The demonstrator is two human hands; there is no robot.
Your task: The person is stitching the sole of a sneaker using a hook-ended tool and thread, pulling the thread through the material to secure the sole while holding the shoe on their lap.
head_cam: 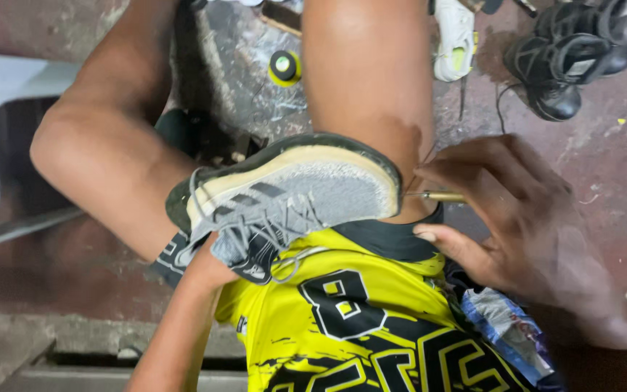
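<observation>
A grey sneaker (284,196) with a cream midsole and dark green outsole lies on its side between my knees, laces hanging loose. My left hand (208,270) is pushed inside the shoe's opening, fingers hidden. My right hand (506,218) grips a brass-handled awl (440,196) whose thin tip meets the sole edge at the shoe's right end. A thin thread runs up from that spot.
A white shoe (455,40) and black shoes (567,62) lie on the reddish floor at the top right. A yellow-and-black round spool (284,67) sits on the floor between my legs. A crumpled plastic wrapper (506,327) rests by my right hip.
</observation>
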